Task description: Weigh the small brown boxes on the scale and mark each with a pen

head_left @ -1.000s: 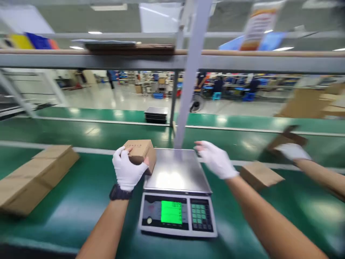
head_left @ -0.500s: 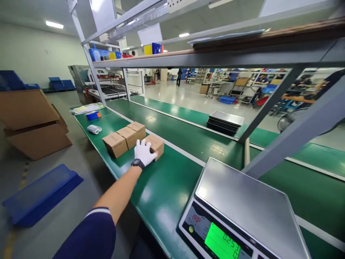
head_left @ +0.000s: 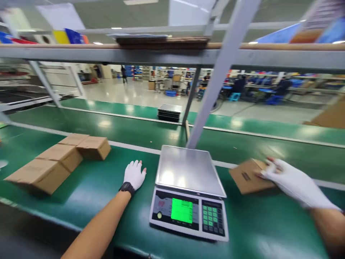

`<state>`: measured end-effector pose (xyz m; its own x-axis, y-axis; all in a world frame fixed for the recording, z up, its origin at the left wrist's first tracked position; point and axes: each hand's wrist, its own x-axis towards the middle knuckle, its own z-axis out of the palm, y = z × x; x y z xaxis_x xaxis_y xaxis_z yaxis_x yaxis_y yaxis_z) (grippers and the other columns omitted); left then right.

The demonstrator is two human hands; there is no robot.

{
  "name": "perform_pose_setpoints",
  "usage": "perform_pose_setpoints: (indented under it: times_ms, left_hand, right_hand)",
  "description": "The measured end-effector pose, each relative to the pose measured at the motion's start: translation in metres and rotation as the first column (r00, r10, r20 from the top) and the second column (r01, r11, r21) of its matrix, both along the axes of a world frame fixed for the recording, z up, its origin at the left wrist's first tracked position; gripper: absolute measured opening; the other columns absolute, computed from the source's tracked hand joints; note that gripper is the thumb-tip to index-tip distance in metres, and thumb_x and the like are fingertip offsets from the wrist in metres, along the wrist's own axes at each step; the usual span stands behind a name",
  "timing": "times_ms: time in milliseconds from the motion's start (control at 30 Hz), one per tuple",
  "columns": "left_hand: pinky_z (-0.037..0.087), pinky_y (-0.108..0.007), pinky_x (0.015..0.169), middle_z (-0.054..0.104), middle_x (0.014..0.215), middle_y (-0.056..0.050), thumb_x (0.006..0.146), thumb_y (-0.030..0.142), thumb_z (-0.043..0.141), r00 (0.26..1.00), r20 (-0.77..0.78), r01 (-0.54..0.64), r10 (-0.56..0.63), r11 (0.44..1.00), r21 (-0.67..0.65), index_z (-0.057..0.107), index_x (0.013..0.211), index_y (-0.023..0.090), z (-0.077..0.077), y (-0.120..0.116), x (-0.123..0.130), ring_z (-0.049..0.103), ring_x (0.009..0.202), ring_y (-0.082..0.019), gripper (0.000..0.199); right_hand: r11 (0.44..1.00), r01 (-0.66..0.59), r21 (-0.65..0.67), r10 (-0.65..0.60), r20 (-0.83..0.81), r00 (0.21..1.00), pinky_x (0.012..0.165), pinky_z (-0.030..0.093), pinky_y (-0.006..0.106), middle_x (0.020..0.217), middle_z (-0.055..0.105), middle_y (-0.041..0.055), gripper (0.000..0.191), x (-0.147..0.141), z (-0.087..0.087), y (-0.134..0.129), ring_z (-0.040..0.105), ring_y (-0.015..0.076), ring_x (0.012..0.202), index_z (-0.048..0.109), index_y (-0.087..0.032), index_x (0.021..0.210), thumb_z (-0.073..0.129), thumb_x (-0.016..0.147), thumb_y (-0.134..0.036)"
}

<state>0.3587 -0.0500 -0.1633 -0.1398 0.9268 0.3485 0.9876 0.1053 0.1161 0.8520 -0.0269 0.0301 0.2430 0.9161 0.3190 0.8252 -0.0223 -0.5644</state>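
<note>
Left hand (head_left: 134, 175) palm down at the green bench (head_left: 88, 190), fingers loosely spread and empty; right hand (head_left: 284, 178) extended, slightly blurred, its fingers curled onto the edge of a box (head_left: 249, 177). A scale (head_left: 190, 171), green display lit, sits between them, a post (head_left: 222, 68) behind it. Four boxes (head_left: 58, 153) cluster at left. The held box, right of the scale, is brown, a dark mark on one side.
</note>
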Motion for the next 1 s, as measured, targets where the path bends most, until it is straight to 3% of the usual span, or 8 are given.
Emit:
perform_pose_setpoints:
  times_ms: [133,233,333,467,600,700,833,1000]
  left_hand:
    - [0.037,-0.045,0.099,0.053,0.122,-0.018,0.092,0.035,0.041,0.995,0.006,0.101,-0.101,0.995,0.006,0.056,0.121,0.006,-0.013,0.007,0.022,0.045,0.114,-0.034,0.043]
    - [0.038,-0.043,0.102,0.053,0.123,-0.018,0.092,0.034,0.041,0.993,0.002,0.115,-0.115,0.993,0.006,0.056,0.120,0.004,-0.012,0.012,0.018,0.046,0.115,-0.032,0.044]
    - [0.040,-0.041,0.101,0.055,0.121,-0.016,0.092,0.035,0.040,0.995,0.004,0.103,-0.103,0.995,-0.002,0.056,0.119,0.006,-0.015,0.009,0.012,0.047,0.115,-0.031,0.043]
    - [0.039,-0.041,0.103,0.055,0.124,-0.014,0.093,0.037,0.039,0.995,0.026,0.093,-0.093,0.996,-0.010,0.055,0.120,0.008,-0.023,0.004,0.008,0.046,0.119,-0.031,0.043]
    - [0.038,-0.043,0.105,0.054,0.125,-0.014,0.092,0.038,0.040,0.993,0.067,0.097,-0.095,0.995,-0.016,0.056,0.119,0.008,-0.025,0.005,0.008,0.044,0.121,-0.032,0.043]
    - [0.038,-0.044,0.104,0.054,0.124,-0.015,0.091,0.038,0.041,0.990,0.109,0.097,-0.095,0.995,-0.013,0.057,0.118,0.009,-0.024,0.006,0.008,0.045,0.120,-0.032,0.043]
    - [0.037,-0.047,0.105,0.055,0.124,-0.015,0.090,0.039,0.041,0.977,0.190,0.098,-0.096,0.995,-0.003,0.057,0.117,0.009,-0.022,0.006,0.008,0.044,0.122,-0.033,0.043]
    - [0.038,-0.047,0.105,0.058,0.118,-0.015,0.089,0.043,0.040,0.929,0.362,0.068,-0.074,0.997,0.027,0.059,0.114,0.011,-0.020,-0.005,0.014,0.047,0.119,-0.033,0.045]
  right_hand:
    - [0.978,-0.141,-0.150,0.176,0.250,0.952,0.072,0.046,0.037,0.108,0.068,0.0112,0.073,-0.052,0.022,-0.003,0.066,0.0295,0.089,0.053,-0.026,0.132,0.078,0.066,-0.047]
    - [0.952,-0.250,-0.179,0.299,0.350,0.888,0.066,0.046,0.035,0.096,0.071,0.0095,0.063,-0.110,0.037,-0.003,0.066,0.0296,0.080,0.059,-0.024,0.124,0.065,0.075,-0.063]
    - [0.921,-0.388,-0.047,0.387,0.243,0.889,0.071,0.047,0.031,0.094,0.071,0.0065,0.052,-0.129,0.035,-0.006,0.066,0.0243,0.080,0.061,-0.023,0.121,0.056,0.084,-0.059]
    - [0.941,-0.294,0.167,0.311,-0.089,0.946,0.080,0.048,0.031,0.102,0.069,0.0059,0.043,-0.095,-0.029,0.008,0.064,0.0197,0.087,0.062,-0.019,0.116,0.050,0.090,-0.050]
    - [0.992,-0.120,-0.032,0.098,-0.392,0.915,0.072,0.050,0.032,0.086,0.070,0.0064,0.046,-0.058,-0.138,0.009,0.063,0.0190,0.074,0.062,-0.014,0.113,0.051,0.084,-0.048]
    - [0.998,0.012,-0.056,-0.037,-0.469,0.882,0.074,0.050,0.032,0.087,0.070,0.0079,0.046,-0.052,-0.192,-0.015,0.063,0.0198,0.075,0.064,-0.013,0.108,0.052,0.080,-0.048]
    - [0.996,0.088,-0.002,-0.077,-0.504,0.860,0.074,0.049,0.031,0.091,0.070,0.0097,0.053,-0.060,-0.206,-0.044,0.062,0.0199,0.075,0.063,-0.013,0.111,0.046,0.084,-0.055]
    - [0.992,0.088,-0.095,-0.122,-0.461,0.879,0.070,0.046,0.032,0.072,0.067,0.0082,0.060,-0.058,-0.197,-0.046,0.061,0.0213,0.070,0.067,-0.016,0.080,0.042,0.082,-0.070]
